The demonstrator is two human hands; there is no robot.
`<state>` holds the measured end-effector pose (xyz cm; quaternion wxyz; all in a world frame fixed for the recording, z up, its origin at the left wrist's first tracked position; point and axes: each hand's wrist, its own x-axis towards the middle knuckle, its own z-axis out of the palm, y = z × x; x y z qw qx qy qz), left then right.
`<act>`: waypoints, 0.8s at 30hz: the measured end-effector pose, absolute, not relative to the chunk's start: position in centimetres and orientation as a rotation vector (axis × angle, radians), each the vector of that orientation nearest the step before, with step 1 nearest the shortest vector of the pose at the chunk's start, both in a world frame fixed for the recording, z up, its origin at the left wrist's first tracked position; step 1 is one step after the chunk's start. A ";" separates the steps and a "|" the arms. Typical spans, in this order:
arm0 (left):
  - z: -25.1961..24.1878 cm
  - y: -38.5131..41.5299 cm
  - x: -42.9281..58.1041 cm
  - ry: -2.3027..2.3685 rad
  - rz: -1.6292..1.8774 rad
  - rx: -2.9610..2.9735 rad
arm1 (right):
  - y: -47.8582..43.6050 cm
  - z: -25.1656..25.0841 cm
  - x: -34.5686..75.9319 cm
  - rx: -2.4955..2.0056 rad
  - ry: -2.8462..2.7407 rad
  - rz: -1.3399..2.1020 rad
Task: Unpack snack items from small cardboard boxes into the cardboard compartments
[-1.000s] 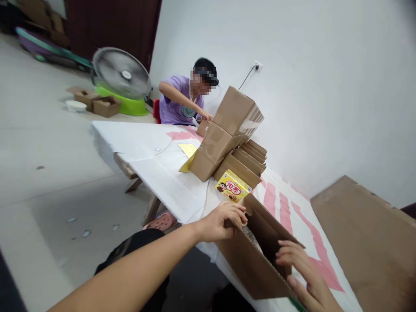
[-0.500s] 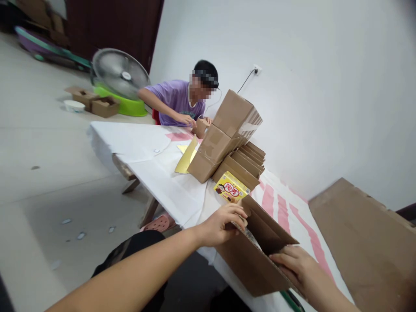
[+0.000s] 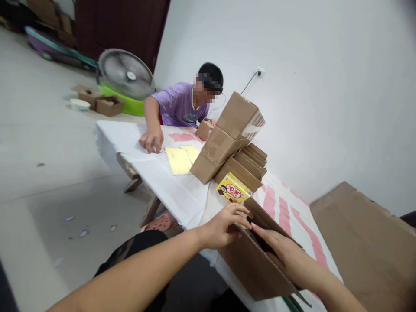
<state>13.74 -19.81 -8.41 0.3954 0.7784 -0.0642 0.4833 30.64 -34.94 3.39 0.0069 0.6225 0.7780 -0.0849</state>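
An open brown cardboard box (image 3: 256, 268) sits tilted at the near edge of the table. My left hand (image 3: 225, 223) is closed over its left end, with fingers bent across the top edge. My right hand (image 3: 282, 249) reaches over the box's near wall into the opening. Its index finger is stretched out toward my left fingertips, while the other fingers are partly hidden inside. What lies in the box is too dark to make out. Just beyond stands a yellow printed snack box (image 3: 234, 188).
Taped cartons (image 3: 238, 115) are stacked mid-table beside a row of open boxes (image 3: 243, 167). Across the table sits a person (image 3: 182, 104), one hand near yellow sheets (image 3: 178, 161). A large cardboard sheet (image 3: 360, 242) lies at the right; a fan (image 3: 126, 73) stands behind.
My right hand has moved left along the box and into its opening, close to my left hand. The other person's hand has moved across to the table's left side, and the yellow sheet lies flat.
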 end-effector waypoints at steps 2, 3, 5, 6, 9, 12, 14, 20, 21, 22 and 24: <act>-8.3 -19.9 13.6 -0.161 1.230 1.970 | -34.5 2.9 30.7 1.966 2.423 -0.236; -8.2 -19.9 13.5 -0.164 1.231 1.973 | -34.2 2.7 30.8 1.978 2.405 -0.215; -8.1 -19.9 13.4 -0.175 1.229 1.978 | -33.8 2.1 31.2 1.983 2.365 -0.178; -8.1 -19.9 13.4 -0.179 1.228 1.979 | -33.7 1.7 31.5 1.975 2.345 -0.174; -8.1 -19.9 13.4 -0.176 1.224 1.986 | -33.2 0.7 32.2 1.968 2.289 -0.204; -8.2 -19.9 13.5 -0.158 1.214 1.997 | -32.9 -0.1 32.4 2.034 2.232 -0.159; -8.2 -19.9 13.5 -0.148 1.211 1.999 | -32.8 -0.1 32.1 2.084 2.240 -0.126; -8.2 -19.9 13.5 -0.155 1.246 2.015 | -32.4 1.4 30.5 2.250 2.272 -0.451; -8.2 -19.9 13.5 -0.151 1.250 2.022 | -32.3 1.6 30.4 2.286 2.235 -0.544; -8.2 -19.9 13.5 -0.145 1.253 2.031 | -32.2 1.8 30.4 2.321 2.188 -0.628; -8.1 -19.9 13.5 -0.122 1.251 2.047 | -32.0 1.9 30.4 2.385 2.100 -0.753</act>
